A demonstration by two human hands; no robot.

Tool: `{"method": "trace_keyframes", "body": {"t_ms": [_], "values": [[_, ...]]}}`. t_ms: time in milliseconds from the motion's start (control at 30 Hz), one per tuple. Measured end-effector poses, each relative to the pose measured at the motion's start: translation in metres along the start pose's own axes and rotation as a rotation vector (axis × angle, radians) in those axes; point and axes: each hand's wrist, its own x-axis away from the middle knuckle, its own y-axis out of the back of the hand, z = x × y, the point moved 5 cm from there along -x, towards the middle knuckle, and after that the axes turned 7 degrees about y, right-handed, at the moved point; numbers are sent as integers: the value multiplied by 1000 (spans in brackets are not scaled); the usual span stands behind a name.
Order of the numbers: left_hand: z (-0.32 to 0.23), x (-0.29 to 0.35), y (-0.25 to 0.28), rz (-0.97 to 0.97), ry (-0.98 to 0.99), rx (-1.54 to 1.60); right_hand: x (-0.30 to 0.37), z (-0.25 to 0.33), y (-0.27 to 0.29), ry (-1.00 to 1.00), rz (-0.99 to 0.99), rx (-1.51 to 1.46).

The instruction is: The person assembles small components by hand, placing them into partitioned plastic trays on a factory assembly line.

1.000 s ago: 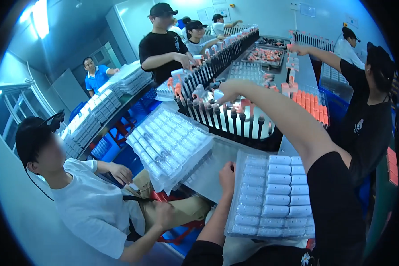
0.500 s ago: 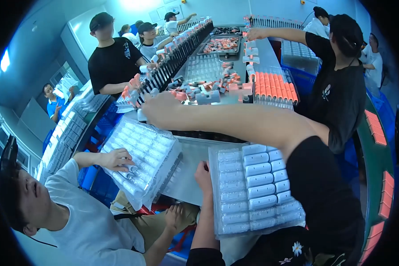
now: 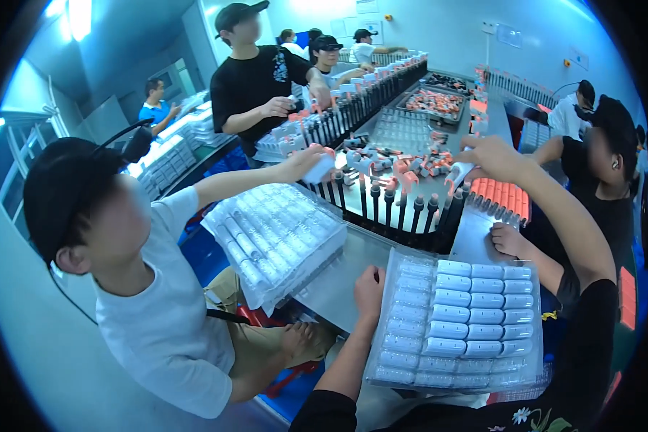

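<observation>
My right hand [image 3: 493, 157] is reached out over the right end of the curved row of black posts [image 3: 418, 214]. Its fingers are closed on a white plastic shell [image 3: 458, 174] at the tops of the posts. My left hand [image 3: 369, 286] rests closed on the metal table beside a clear blister tray [image 3: 403, 345], and nothing shows in its fingers. White rounded shells [image 3: 451, 298] fill several rows of the tray's middle and right; its left column and front rows hold no such white shells.
At my left a person in white holds a white piece [image 3: 319, 168] over the posts, beside stacked trays [image 3: 273, 237]. Orange and grey parts [image 3: 432, 162] lie heaped behind the posts. Orange pieces fill a tray [image 3: 500, 198] at right, near a co-worker's hand [image 3: 510, 240].
My right hand has swung from the left of the posts to the right, where it holds a white shell. The left neighbour's hand has risen from the trays to the posts. The view has shifted.
</observation>
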Motion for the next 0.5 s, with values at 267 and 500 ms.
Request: {"method": "trace_keyframes", "body": {"t_ms": [267, 500], "values": [[-8, 9, -9, -17, -12, 5, -77, 33, -46, -109, 352, 13], [7, -2, -2, -12, -6, -42, -42, 61, -19, -313, -243, -146]]}}
